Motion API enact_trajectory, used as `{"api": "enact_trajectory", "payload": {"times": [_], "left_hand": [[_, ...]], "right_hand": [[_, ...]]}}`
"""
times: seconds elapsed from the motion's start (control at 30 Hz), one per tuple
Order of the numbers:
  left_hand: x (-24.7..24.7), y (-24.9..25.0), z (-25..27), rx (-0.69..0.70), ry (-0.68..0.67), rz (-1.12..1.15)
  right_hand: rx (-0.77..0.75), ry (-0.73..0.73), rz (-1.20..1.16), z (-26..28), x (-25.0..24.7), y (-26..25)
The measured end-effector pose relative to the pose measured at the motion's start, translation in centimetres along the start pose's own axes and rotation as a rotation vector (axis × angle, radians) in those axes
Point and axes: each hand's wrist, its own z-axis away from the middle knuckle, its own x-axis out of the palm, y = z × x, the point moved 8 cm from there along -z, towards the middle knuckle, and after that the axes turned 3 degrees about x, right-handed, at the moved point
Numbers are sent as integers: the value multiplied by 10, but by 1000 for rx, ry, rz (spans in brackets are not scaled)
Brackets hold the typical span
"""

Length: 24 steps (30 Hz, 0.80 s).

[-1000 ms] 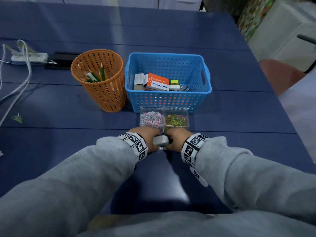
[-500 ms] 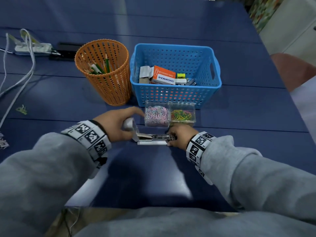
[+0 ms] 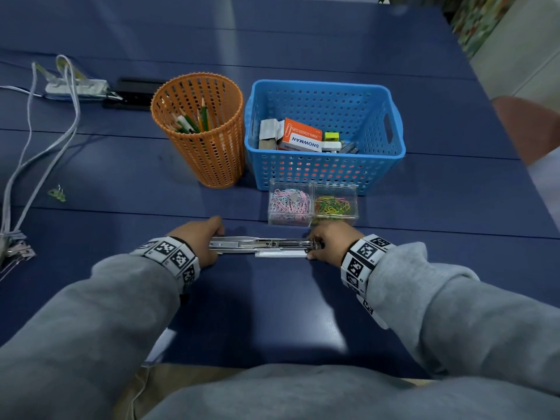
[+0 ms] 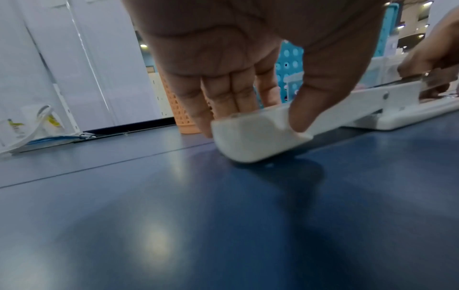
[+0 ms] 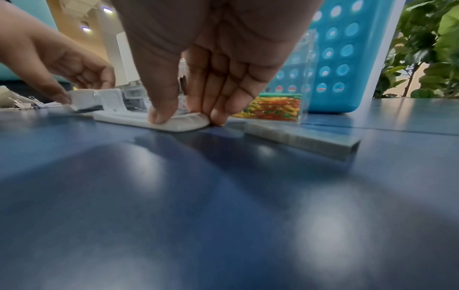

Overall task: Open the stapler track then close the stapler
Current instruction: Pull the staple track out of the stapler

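A white stapler (image 3: 263,247) lies swung fully open and flat on the blue table (image 3: 272,313), its metal track facing up. My left hand (image 3: 201,237) pinches the white top arm (image 4: 258,133) at its left end between thumb and fingers, just above the table. My right hand (image 3: 328,241) pinches the white base (image 5: 178,122) at its right end and holds it on the table. A strip of staples (image 5: 305,140) lies on the table right of the base.
Behind the stapler stand two clear boxes of paper clips (image 3: 313,204), a blue basket (image 3: 324,174) with boxes and an orange mesh pen cup (image 3: 201,131). Cables (image 3: 39,140) and binder clips (image 3: 15,253) lie at the left edge.
The stapler went from closed between both hands to swung flat open. My left hand carried the top arm out to the left; the right hand stayed on the base.
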Motion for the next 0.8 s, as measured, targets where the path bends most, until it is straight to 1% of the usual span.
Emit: {"api": "enact_trajectory", "payload": {"times": [0.1, 0.2, 0.37, 0.43, 0.53, 0.63, 0.7, 0.8], "left_hand": [[9, 13, -6, 40, 10, 13], [13, 33, -11, 108, 40, 38], [20, 56, -17, 175, 8, 29], [21, 59, -18, 178, -3, 11], [20, 59, -19, 190, 7, 22], [20, 59, -18, 188, 4, 27], [20, 59, -19, 189, 6, 32], [20, 58, -19, 185, 0, 24]], "right_hand": [[-7, 2, -2, 2, -1, -1], [-10, 17, -3, 2, -1, 0], [-37, 17, 12, 8, -4, -2], [-45, 55, 9, 15, -12, 5], [22, 98, 34, 29, -19, 30], [111, 49, 94, 40, -13, 54], [145, 24, 117, 42, -7, 61], [157, 48, 104, 41, -6, 61]]}}
